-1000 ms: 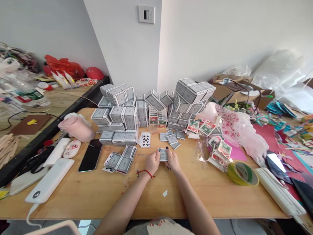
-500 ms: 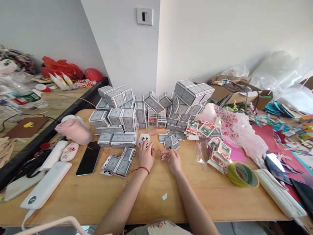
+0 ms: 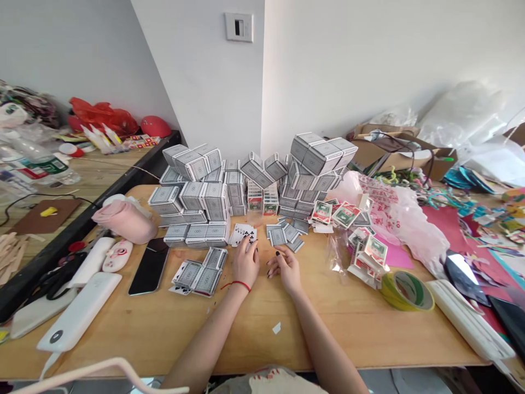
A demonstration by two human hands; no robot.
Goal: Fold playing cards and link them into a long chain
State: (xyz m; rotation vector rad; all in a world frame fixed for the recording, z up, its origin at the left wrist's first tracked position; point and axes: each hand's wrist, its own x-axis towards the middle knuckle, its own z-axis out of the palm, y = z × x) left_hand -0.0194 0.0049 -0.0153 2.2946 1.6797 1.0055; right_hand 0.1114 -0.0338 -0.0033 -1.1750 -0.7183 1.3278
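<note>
My left hand [image 3: 246, 265], with a red cord at the wrist, rests palm down with its fingers stretched over the near edge of several face-up playing cards [image 3: 239, 232]. These lie overlapping before the card stacks. My right hand [image 3: 288, 269] is just to the right, its fingers loosely bent and apart, holding nothing I can see. Beyond its fingertips several grey-backed cards [image 3: 279, 236] lie loosely spread. A folded structure of grey-backed cards [image 3: 208, 273] sits left of my left hand, with face-up cards partly under it.
Grey card blocks [image 3: 205, 200] and a taller right stack [image 3: 314, 158] stand along the wall. Left lie a phone [image 3: 149, 269] and a power bank [image 3: 80, 312]. Right are card boxes [image 3: 371, 257], yellow tape [image 3: 407, 290] and a plastic bag [image 3: 410, 219].
My left hand has drawn back slightly, and more of the face-up cards shows, spread wider. My right hand has turned more palm down. The loose grey-backed cards have shifted a little.
</note>
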